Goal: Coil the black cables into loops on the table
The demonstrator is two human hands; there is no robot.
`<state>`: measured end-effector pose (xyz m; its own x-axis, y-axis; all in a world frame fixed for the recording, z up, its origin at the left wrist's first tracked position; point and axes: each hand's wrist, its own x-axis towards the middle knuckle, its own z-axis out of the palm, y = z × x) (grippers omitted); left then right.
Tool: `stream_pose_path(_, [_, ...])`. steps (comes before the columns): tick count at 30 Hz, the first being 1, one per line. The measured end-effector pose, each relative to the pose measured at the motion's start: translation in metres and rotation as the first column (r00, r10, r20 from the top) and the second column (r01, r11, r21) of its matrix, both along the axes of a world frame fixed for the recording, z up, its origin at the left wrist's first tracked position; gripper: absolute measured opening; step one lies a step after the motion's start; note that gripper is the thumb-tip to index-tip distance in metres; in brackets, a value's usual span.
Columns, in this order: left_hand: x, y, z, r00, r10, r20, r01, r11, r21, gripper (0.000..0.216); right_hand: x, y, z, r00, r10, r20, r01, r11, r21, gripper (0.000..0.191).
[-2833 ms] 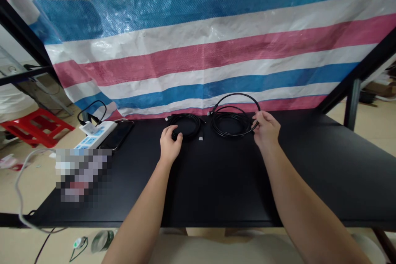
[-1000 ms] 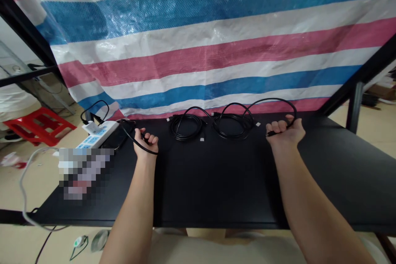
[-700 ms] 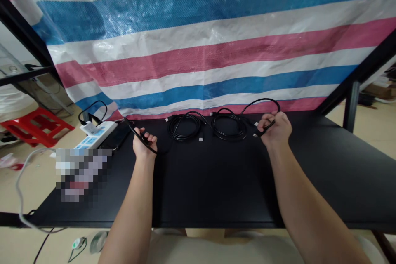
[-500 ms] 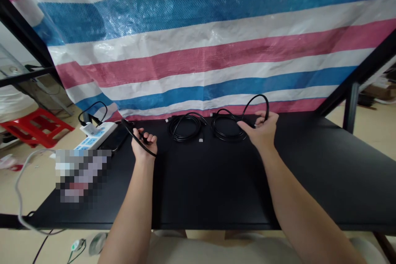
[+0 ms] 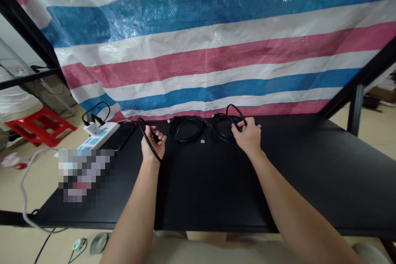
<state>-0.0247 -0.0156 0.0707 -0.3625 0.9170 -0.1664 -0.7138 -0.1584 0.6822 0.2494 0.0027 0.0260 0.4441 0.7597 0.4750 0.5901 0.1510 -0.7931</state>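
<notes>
My left hand (image 5: 152,148) is closed around a black cable (image 5: 149,142), which loops over the thumb side and past the wrist. A dark plug with a light metal tip (image 5: 159,142) shows between its fingers. My right hand (image 5: 250,138) pinches an arched loop of black cable (image 5: 234,107) above the right coil of black cable (image 5: 217,131). Left of that coil, a second coil of black cable (image 5: 175,133) lies between the two hands, with a light-tipped plug (image 5: 202,141) in front. Whether both hands hold one cable I cannot tell.
On the black table's (image 5: 210,189) left side lie a white power strip (image 5: 105,133) with an adapter (image 5: 92,128) and a dark phone (image 5: 121,136). A striped sheet (image 5: 198,62) hangs behind. A red stool (image 5: 46,126) stands on the floor at left.
My right hand has moved left and slightly down with the cable, lowering its arch towards the right coil. My left hand has shifted slightly right, still closed. The view has turned a little.
</notes>
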Motion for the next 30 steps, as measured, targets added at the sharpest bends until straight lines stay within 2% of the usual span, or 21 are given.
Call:
stream_pose_path(2, [0.0,0.002,-0.003,0.998,0.041,-0.051,-0.042,0.999,-0.012,0.026,0.004,0.002,0.003,0.976,0.047,-0.212,-0.039,0.998,0.04,0.029])
stream_pose_path(5, [-0.001,0.006,-0.007,0.98,0.126,-0.155,-0.136,0.989,-0.06,0.025,0.013,0.004,0.011,0.833,0.131,-0.538,-0.087,0.99,0.107,0.038])
stream_pose_path(8, [0.0,0.009,-0.012,0.948,0.196,-0.25,-0.215,0.975,-0.051,0.025,0.019,0.004,0.015,0.717,0.214,-0.664,-0.115,0.975,0.189,0.046])
stream_pose_path(10, [0.001,0.01,-0.015,0.923,0.215,-0.318,-0.232,0.973,-0.016,0.026,0.018,0.003,0.016,0.727,0.26,-0.635,-0.132,0.961,0.243,0.049])
stream_pose_path(12, [0.002,0.01,-0.018,0.89,0.207,-0.406,-0.225,0.974,0.003,0.028,0.012,0.0,0.014,0.809,0.256,-0.529,-0.145,0.959,0.243,0.05])
stream_pose_path(15, [0.004,0.008,-0.021,0.834,0.183,-0.521,-0.208,0.978,0.01,0.029,-0.003,-0.007,0.011,0.95,0.171,-0.263,-0.129,0.977,0.168,0.058])
stream_pose_path(17, [0.004,0.006,-0.021,0.802,0.162,-0.575,-0.189,0.982,0.014,0.031,-0.012,-0.01,0.01,0.991,0.082,-0.107,-0.068,0.99,0.126,0.062])
stream_pose_path(18, [0.005,0.005,-0.021,0.789,0.15,-0.596,-0.177,0.984,0.013,0.031,-0.016,-0.012,0.011,0.998,0.036,-0.058,-0.03,0.993,0.113,0.058])
stream_pose_path(20, [0.005,0.004,-0.019,0.772,0.125,-0.623,-0.152,0.988,0.01,0.03,-0.02,-0.013,0.013,0.999,-0.025,-0.036,0.028,0.996,0.085,0.042])
stream_pose_path(22, [0.006,0.003,-0.018,0.773,0.115,-0.624,-0.133,0.991,0.017,0.027,-0.018,-0.013,0.018,0.991,-0.013,-0.133,0.019,0.999,0.041,0.034])
stream_pose_path(24, [0.007,0.002,-0.017,0.785,0.099,-0.611,-0.108,0.994,0.023,0.023,-0.015,-0.013,0.023,0.935,0.073,-0.348,-0.084,0.996,-0.015,0.033])
stream_pose_path(25, [0.008,0.002,-0.016,0.793,0.082,-0.604,-0.088,0.996,0.019,0.021,-0.014,-0.013,0.026,0.87,0.139,-0.473,-0.173,0.985,-0.028,0.035])
stream_pose_path(27, [0.01,0.001,-0.016,0.801,0.029,-0.598,-0.035,0.999,0.002,0.016,-0.013,-0.014,0.03,0.687,0.282,-0.67,-0.37,0.929,0.012,0.044])
stream_pose_path(29, [0.012,-0.001,-0.016,0.8,-0.025,-0.599,0.019,1.0,-0.016,0.014,-0.015,-0.014,0.032,0.535,0.394,-0.747,-0.492,0.865,0.104,0.053])
stream_pose_path(30, [0.014,-0.002,-0.016,0.799,-0.043,-0.599,0.038,0.999,-0.022,0.015,-0.017,-0.013,0.032,0.499,0.429,-0.752,-0.512,0.847,0.144,0.057])
